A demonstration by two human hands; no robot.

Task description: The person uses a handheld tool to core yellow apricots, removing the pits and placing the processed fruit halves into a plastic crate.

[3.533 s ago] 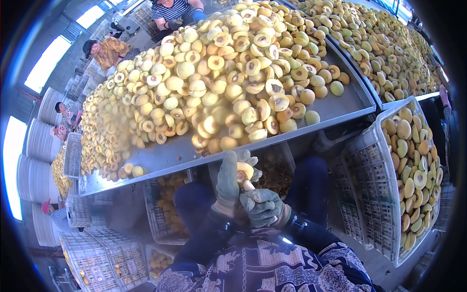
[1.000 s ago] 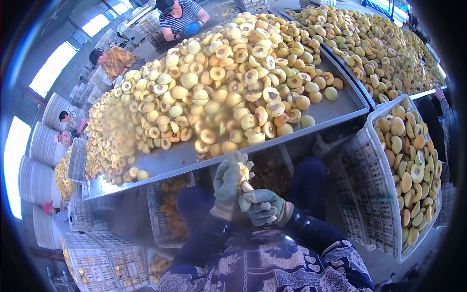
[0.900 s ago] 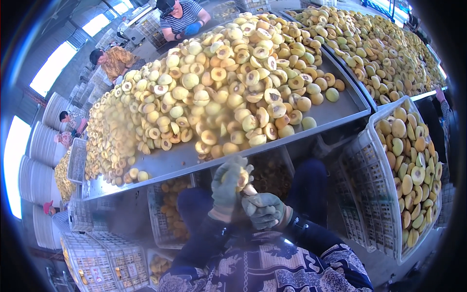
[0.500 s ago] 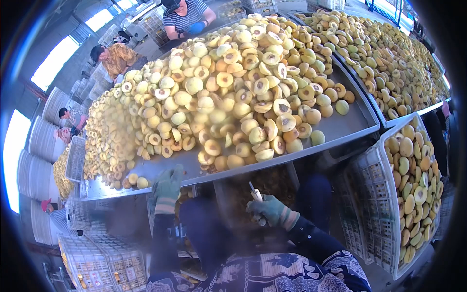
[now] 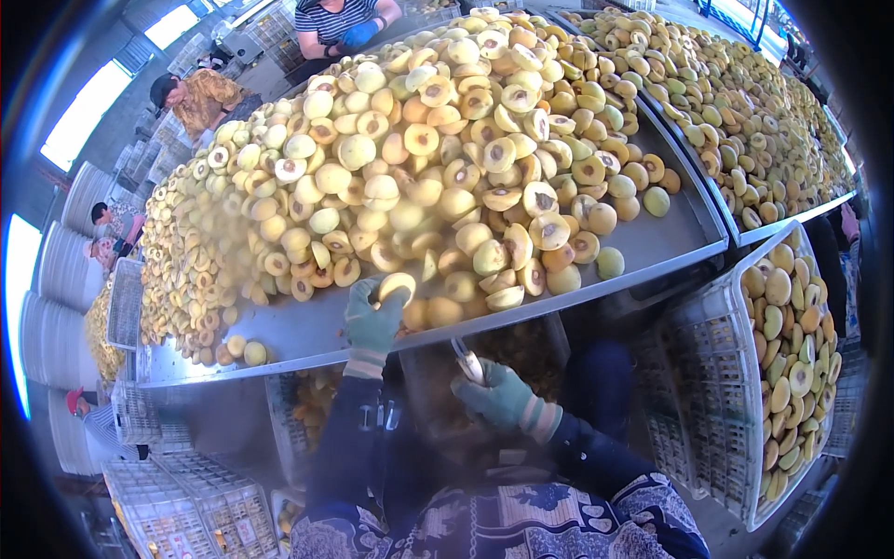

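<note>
At the near edge of the metal table (image 5: 307, 331), the gloved left hand (image 5: 372, 321) grips a halved peach (image 5: 396, 284) from the pile, nearer than the right hand (image 5: 498, 396), which is closed around a small pitting tool (image 5: 468, 359) just below.

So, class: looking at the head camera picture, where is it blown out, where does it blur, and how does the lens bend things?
Head view: windows at the upper left are blown out white; the metal table edge curves with the fisheye; black corners ring the frame; the left hand on a peach half and the right hand are slightly soft; the fruit pile's left side looks smeared.
</note>
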